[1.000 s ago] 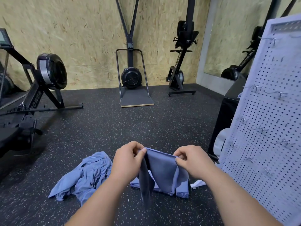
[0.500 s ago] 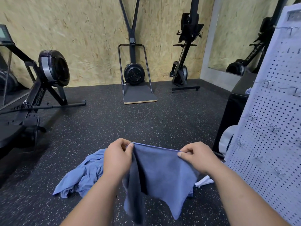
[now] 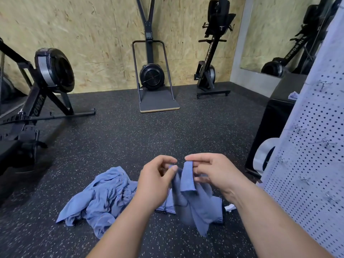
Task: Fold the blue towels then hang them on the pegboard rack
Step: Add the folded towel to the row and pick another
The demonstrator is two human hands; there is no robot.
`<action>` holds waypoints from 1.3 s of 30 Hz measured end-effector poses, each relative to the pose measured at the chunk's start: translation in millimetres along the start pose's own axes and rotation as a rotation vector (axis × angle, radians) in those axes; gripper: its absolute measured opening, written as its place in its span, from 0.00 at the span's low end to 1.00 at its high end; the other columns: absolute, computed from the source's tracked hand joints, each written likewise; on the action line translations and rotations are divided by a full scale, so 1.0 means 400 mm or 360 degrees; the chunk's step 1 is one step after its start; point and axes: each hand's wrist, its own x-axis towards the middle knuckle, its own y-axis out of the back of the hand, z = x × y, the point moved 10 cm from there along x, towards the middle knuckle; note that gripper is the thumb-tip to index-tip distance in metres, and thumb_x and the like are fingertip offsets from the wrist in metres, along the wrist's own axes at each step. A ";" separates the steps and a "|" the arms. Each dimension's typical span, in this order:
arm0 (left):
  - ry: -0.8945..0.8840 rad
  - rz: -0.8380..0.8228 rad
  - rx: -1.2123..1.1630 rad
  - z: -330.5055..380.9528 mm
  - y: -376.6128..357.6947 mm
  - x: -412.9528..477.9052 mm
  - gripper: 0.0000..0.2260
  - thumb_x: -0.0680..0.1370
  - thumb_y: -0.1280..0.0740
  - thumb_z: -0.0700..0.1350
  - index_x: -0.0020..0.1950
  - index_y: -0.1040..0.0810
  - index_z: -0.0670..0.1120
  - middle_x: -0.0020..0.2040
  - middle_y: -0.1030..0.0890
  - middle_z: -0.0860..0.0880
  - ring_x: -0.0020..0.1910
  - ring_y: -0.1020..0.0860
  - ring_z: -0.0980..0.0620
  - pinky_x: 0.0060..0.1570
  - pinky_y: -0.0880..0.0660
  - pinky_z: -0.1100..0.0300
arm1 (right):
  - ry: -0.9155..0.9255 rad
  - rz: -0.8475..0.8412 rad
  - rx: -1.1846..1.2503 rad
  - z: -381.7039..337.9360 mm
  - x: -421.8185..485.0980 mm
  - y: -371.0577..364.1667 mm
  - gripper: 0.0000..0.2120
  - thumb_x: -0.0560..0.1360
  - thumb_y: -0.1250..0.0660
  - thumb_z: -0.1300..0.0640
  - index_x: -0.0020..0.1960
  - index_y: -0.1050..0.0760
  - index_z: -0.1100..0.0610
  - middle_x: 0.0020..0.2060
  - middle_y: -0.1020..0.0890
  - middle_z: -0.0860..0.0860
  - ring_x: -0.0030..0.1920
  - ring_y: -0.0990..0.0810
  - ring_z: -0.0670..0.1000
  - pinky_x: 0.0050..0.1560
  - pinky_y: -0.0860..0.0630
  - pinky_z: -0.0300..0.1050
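Right, both hands were up together in the middle of the shot, above the dark speckled floor (image 3: 130,138). The left hand (image 3: 158,180) had its fingers curled and its thumb pressed against the edge of the blue towel (image 3: 195,207), pinching it. The right hand (image 3: 212,171) sat just beside it, the fingertips nearly meeting. Its index finger was stretched out across the top, and a narrow fold of that same towel hung over its lower fingers, gripped there. The rest of the cloth dropped below both hands in a loose, bunched tail. Blur around the left fingertips made the exact pinch hard to read.

Down on the floor to the left, a crumpled heap of blue towels (image 3: 104,194) lay spread out. Just behind the hanging towel a flat stack of blue cloth (image 3: 166,206) peeked out, mostly hidden, with a small white scrap (image 3: 229,208) near it on the right. The pegboard rack (image 3: 314,155) stood along the right edge, metal hooks (image 3: 324,84) sticking out of it, and a black box (image 3: 273,120) sat behind it. Across the room, a rowing machine (image 3: 46,75) stood on the left and a ski trainer (image 3: 151,75) against the chipboard wall.
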 end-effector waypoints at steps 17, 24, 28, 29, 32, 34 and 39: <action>0.0021 -0.0101 -0.0185 0.015 -0.020 0.046 0.09 0.80 0.27 0.37 0.49 0.12 0.51 0.44 0.12 0.55 0.45 0.15 0.55 0.48 0.22 0.64 | 0.0205 0.0009 -0.1013 -0.041 0.052 0.012 0.06 0.71 0.21 0.46 0.38 0.14 0.45 0.29 0.18 0.45 0.28 0.26 0.47 0.31 0.26 0.46; 0.0021 -0.0279 -0.0380 0.034 -0.044 0.026 0.07 0.80 0.26 0.40 0.55 0.12 0.51 0.50 0.12 0.51 0.52 0.15 0.49 0.54 0.20 0.53 | 0.0145 0.0179 -0.0944 -0.035 0.046 0.040 0.13 0.71 0.22 0.40 0.35 0.16 0.48 0.27 0.19 0.43 0.27 0.28 0.42 0.33 0.29 0.41; -0.0039 -0.0355 -0.0438 0.039 -0.056 0.018 0.13 0.76 0.20 0.42 0.59 0.13 0.48 0.54 0.12 0.51 0.55 0.15 0.49 0.57 0.18 0.58 | 0.0178 0.0219 -0.0938 -0.034 0.046 0.051 0.12 0.71 0.23 0.43 0.37 0.16 0.51 0.26 0.20 0.43 0.27 0.29 0.41 0.36 0.30 0.43; -0.0054 -0.0332 -0.0398 0.035 -0.053 0.020 0.12 0.76 0.21 0.40 0.59 0.13 0.48 0.53 0.12 0.51 0.54 0.14 0.50 0.54 0.18 0.59 | 0.0206 0.0192 -0.0938 -0.034 0.046 0.049 0.12 0.71 0.22 0.43 0.38 0.16 0.51 0.27 0.20 0.44 0.27 0.28 0.41 0.36 0.30 0.43; -0.0114 -0.0201 -0.0203 0.025 -0.034 0.028 0.10 0.78 0.23 0.37 0.55 0.12 0.50 0.47 0.12 0.53 0.46 0.16 0.57 0.47 0.23 0.64 | 0.0271 0.0103 -0.1044 -0.029 0.042 0.050 0.13 0.72 0.22 0.40 0.40 0.17 0.49 0.31 0.17 0.45 0.30 0.26 0.42 0.38 0.27 0.45; -0.0123 -0.0132 -0.0141 0.024 -0.022 0.031 0.09 0.78 0.24 0.38 0.53 0.12 0.52 0.44 0.13 0.56 0.43 0.18 0.60 0.46 0.25 0.67 | 0.0294 0.0080 -0.1127 -0.030 0.039 0.057 0.13 0.72 0.22 0.38 0.40 0.17 0.47 0.33 0.16 0.44 0.32 0.24 0.41 0.40 0.25 0.45; -0.0099 -0.0115 -0.0128 0.023 -0.022 0.028 0.08 0.77 0.23 0.38 0.50 0.11 0.51 0.38 0.15 0.58 0.37 0.21 0.63 0.42 0.27 0.70 | 0.0392 -0.0034 -0.1327 -0.036 0.027 0.034 0.12 0.74 0.23 0.40 0.40 0.18 0.47 0.37 0.16 0.42 0.39 0.21 0.41 0.42 0.25 0.39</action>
